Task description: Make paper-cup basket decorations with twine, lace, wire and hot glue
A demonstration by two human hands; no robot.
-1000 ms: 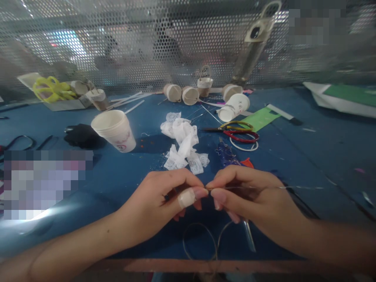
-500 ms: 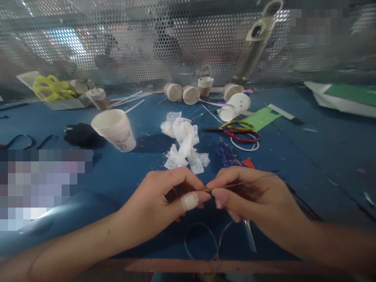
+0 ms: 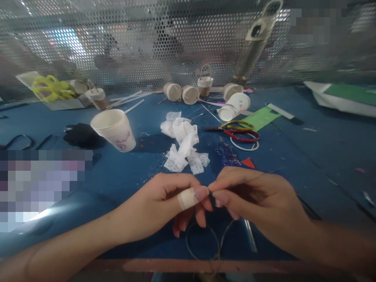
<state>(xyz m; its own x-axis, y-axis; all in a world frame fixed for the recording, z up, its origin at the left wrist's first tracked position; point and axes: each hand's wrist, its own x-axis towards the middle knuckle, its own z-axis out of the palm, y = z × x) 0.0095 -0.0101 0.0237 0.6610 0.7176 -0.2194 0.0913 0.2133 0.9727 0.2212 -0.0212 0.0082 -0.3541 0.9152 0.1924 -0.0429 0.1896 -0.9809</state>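
Observation:
My left hand (image 3: 164,203) and my right hand (image 3: 252,201) meet fingertip to fingertip low in the middle of the view. Both pinch a thin metal wire (image 3: 205,239) that loops down below them towards the table's near edge. A pale plaster wraps my left thumb. A slim metal tool (image 3: 249,235) sticks out under my right hand. Just beyond the hands lie crumpled strips of white lace (image 3: 183,145) and a small dark blue ornament (image 3: 226,153).
On the blue table (image 3: 308,156) stand a stack of paper cups (image 3: 114,129), a tipped cup (image 3: 235,106), several small cut cups (image 3: 190,94), scissors with red and yellow handles (image 3: 235,131), a green sheet (image 3: 261,117) and yellow scissors (image 3: 51,88). A perforated metal screen (image 3: 147,39) closes the back.
The wire end that stuck out to the right has been drawn in. My left fingers have loosened and dropped, while the thumb stays pinched against my right fingertips.

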